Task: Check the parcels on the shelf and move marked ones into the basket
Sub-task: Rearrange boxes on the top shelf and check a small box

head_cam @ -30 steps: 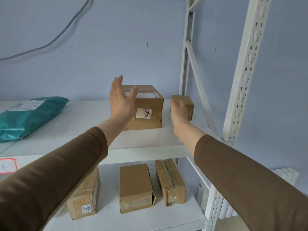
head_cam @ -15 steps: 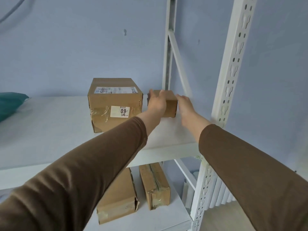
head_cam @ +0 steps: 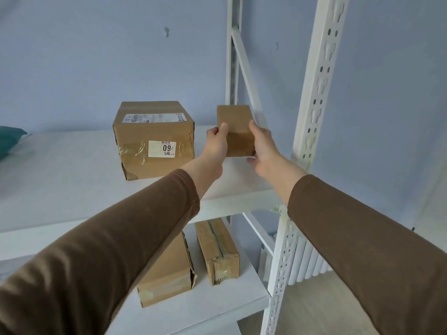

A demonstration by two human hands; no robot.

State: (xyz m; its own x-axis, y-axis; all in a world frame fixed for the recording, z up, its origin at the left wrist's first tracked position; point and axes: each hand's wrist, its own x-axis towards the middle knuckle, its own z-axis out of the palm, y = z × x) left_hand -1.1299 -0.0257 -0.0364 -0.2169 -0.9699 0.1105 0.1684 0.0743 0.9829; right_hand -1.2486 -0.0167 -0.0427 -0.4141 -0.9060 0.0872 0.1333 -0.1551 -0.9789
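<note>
Our white shelf [head_cam: 72, 189] carries the big taped box [head_cam: 154, 141] with its label facing us. Just right of it we hold the small parcel [head_cam: 235, 129] tipped up on end — long axis now near vertical, bottom edge at or just above the board. Our left hand [head_cam: 215, 143] grips its left side, our right hand [head_cam: 262, 146] its right, both equally near. Half a second ago it lay flat; we have since tilted it up to check its faces — no mark shows yet.

Cardboard parcels: four — big labelled box [head_cam: 154, 139], small box [head_cam: 235, 129], two lower boxes [head_cam: 169, 274] [head_cam: 217, 252].
Teal bag: one [head_cam: 9, 139].
Hands: two [head_cam: 216, 146] [head_cam: 262, 148].
</note>
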